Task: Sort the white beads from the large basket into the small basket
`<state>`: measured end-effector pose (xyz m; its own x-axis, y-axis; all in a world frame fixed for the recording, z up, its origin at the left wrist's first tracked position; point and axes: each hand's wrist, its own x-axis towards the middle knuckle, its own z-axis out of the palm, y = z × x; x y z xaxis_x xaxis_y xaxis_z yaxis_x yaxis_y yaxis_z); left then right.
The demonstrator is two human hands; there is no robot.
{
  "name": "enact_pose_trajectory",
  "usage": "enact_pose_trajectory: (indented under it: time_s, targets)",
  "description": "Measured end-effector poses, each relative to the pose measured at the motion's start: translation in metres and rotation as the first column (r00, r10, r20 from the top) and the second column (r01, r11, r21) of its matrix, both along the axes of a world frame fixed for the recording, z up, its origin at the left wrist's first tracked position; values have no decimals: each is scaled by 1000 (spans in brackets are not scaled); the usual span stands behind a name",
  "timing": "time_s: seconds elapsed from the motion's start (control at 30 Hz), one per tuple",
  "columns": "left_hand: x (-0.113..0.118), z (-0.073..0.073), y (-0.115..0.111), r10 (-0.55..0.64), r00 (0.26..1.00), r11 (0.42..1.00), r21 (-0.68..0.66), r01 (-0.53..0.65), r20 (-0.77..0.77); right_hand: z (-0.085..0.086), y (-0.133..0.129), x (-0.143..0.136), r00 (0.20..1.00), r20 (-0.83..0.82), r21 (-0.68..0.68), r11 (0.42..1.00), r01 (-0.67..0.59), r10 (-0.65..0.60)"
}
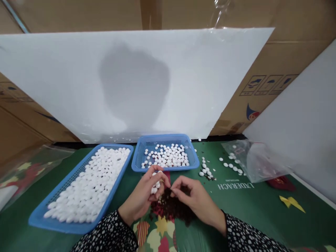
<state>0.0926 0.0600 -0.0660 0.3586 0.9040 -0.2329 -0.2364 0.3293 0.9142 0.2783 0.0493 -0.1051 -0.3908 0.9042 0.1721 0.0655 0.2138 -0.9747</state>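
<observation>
Green surface (236,217): white pellets (154,187) are cupped in the left hand (140,197), presumably against spilling; right hand (201,203) fingers (181,196) are pinched together, contents indiscernible.

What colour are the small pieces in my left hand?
The pieces are white, shown in the head view.

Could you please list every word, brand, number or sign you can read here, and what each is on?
"LÄDERACH": upside down, on the green table cover.
"SWITZERLAND": apparently; tiny, upside down, on the same cover.
Three boxed pictograms, on the right-hand cardboard: captions too small to read.
Blue-and-red logo, below them: no legible lettering.
No numbers are legible.
</observation>
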Motion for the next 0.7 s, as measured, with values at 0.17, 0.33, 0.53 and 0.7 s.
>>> enact_pose_trajectory:
  time_s: [0.17, 0.33, 0.53, 0.7]
  targets:
    - [4, -12, -5, -5, 1000, 1000, 13, 6, -28, 0, 13, 4, 977, -206, -162, 987, 17, -51]
    - [5, -19, -2, 48, 998, 999, -6, -48, -33, 10, 16, 1, 967, -246, -170, 985, 27, -69]
    - [6, -21, -1, 53, 999, 999, 4, -53, -8, 11, 14, -8, 963, -266, -99, 995, 10, -36]
    - [7, -21, -3, 66, 998, 998, -1, -66, -2, 10, 13, -11, 958, -285, -109, 994, 5, -36]
